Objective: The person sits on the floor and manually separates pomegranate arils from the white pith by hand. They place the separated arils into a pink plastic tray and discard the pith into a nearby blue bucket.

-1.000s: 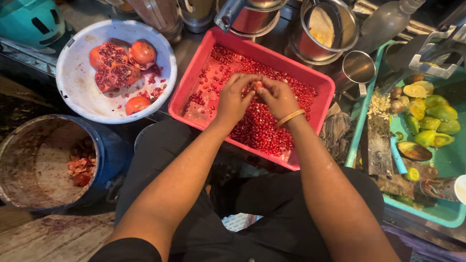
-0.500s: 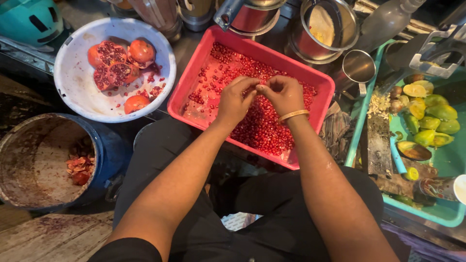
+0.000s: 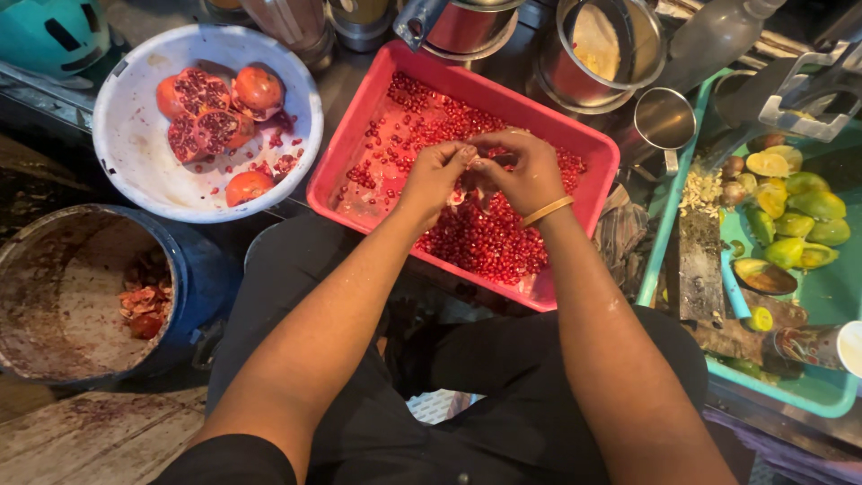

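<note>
- Your hands work over a pink-red tray (image 3: 597, 153) scattered with glossy deep red pomegranate seeds (image 3: 480, 242).
- Your right wrist wears a thin gold-coloured bangle (image 3: 547, 211).
- To your left, a white bowl (image 3: 135, 153) holds pomegranates (image 3: 211, 112) with orange-red skins and dark red insides.
- A blue bucket (image 3: 193, 278) shows a stained brown inside with reddish peels.
- To your right, a teal tray (image 3: 808, 391) holds yellow-green fruit pieces (image 3: 799, 216).
- Your trousers (image 3: 467, 386) are black.
</note>
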